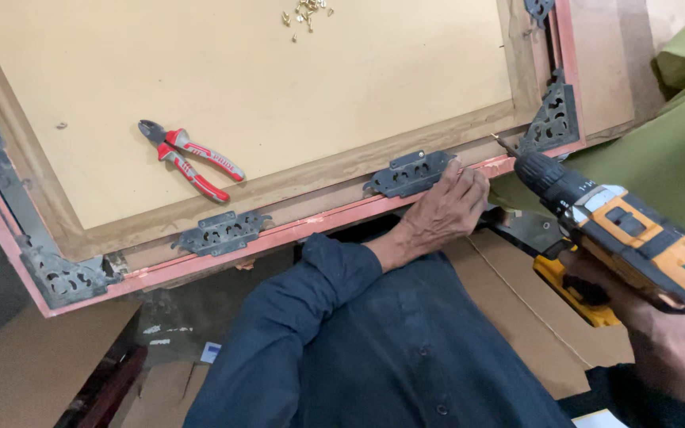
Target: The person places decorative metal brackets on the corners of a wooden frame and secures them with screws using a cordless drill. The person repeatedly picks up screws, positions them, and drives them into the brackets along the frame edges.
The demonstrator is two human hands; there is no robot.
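A large wooden frame with a red-painted edge (223,252) lies back-side up, its tan backing board (263,71) facing me. My left hand (441,208) rests on the near edge, fingers touching a dark ornate metal bracket (407,173). My right hand (650,317) grips an orange and black cordless drill (624,230). Its bit (504,146) points at the frame near the dark metal corner bracket (552,120).
Red-handled pliers (190,160) lie on the board. Several small brass screws (306,13) are heaped near the far edge. Another flat bracket (220,232) and a left corner bracket (63,277) sit on the frame. Cardboard sheets (541,317) lie below, green fabric (675,150) at right.
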